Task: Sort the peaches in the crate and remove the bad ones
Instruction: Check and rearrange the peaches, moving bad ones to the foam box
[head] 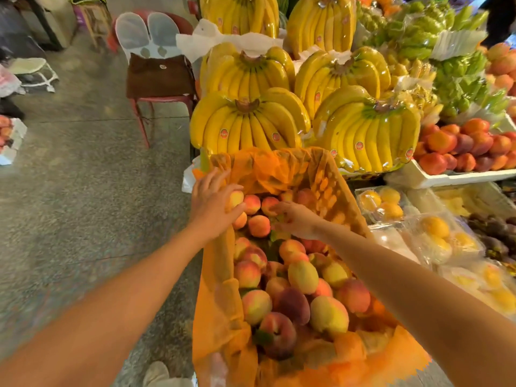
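Observation:
A crate lined with orange plastic point(215, 311) holds several red-yellow peaches point(303, 276). My left hand point(212, 203) reaches over the crate's far left corner and grips a yellowish peach point(235, 198) between thumb and fingers. My right hand point(297, 219) lies palm down over the peaches in the far half of the crate, fingers stretched toward a peach point(269, 205); whether it holds anything is hidden under the palm.
Wrapped banana bunches point(248, 127) stack up just beyond the crate. To the right stand a white tray of nectarines point(458, 178) and bagged yellow fruit point(435, 236). A red chair point(159, 79) sits on the concrete floor point(83, 191) to the left.

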Action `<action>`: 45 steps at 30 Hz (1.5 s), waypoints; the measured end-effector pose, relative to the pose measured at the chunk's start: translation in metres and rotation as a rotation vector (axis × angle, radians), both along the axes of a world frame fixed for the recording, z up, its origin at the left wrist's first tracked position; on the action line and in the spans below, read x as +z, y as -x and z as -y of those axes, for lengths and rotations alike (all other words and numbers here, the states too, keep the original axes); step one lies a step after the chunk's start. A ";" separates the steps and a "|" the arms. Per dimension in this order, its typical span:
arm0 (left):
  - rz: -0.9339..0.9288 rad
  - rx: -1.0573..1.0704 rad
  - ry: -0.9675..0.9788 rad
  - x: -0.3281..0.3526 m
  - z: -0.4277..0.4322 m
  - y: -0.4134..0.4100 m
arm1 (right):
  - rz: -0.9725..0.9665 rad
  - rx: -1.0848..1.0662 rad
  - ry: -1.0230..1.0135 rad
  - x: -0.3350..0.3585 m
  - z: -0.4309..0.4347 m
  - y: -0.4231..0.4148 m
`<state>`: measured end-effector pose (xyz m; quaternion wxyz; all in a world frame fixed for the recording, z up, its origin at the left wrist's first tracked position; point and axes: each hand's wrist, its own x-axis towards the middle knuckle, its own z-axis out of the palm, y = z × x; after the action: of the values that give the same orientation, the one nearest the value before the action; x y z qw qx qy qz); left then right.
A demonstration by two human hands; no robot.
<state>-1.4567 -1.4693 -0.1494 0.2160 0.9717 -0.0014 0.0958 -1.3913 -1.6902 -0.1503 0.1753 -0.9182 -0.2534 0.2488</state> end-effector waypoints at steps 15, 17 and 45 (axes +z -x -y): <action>0.099 -0.074 0.292 -0.026 -0.014 -0.005 | 0.031 -0.009 0.083 -0.097 -0.037 -0.022; 0.109 -0.060 0.222 -0.023 -0.016 -0.008 | 0.041 -0.030 0.012 -0.089 -0.032 -0.022; -0.434 -0.205 0.103 -0.068 0.145 -0.130 | 0.038 -0.310 -0.612 0.046 0.143 -0.012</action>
<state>-1.3265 -1.6146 -0.2177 0.2692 0.9519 -0.0485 -0.1377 -1.3797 -1.8334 -0.1045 0.4737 -0.8551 -0.1768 0.1146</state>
